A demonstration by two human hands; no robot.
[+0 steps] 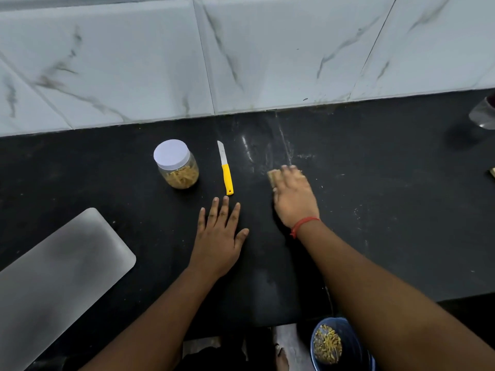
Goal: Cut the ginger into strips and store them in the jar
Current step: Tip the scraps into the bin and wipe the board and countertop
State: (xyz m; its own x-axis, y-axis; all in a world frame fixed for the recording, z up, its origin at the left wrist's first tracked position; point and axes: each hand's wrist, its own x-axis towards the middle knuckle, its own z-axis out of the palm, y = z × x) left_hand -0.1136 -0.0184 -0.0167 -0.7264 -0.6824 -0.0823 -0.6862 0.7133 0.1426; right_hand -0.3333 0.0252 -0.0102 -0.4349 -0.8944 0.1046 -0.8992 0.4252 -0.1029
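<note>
Capped jar (176, 164) of ginger strips (181, 177)

Black countertop (375, 210), streaky wet smears near back. Marble-look wall tiles (134, 62) behind. Steel tray (59, 271) lying flat at front left. Blue bin (353, 344) down below counter edge, scraps inside. Shiny steel thing (484, 116) far right, maybe cup, too blurry.

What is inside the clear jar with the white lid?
Through the wall of the clear plastic jar, pale yellow ginger strips fill about the lower half. The white screw lid is on, so the top of the pile is hidden from above.
</note>
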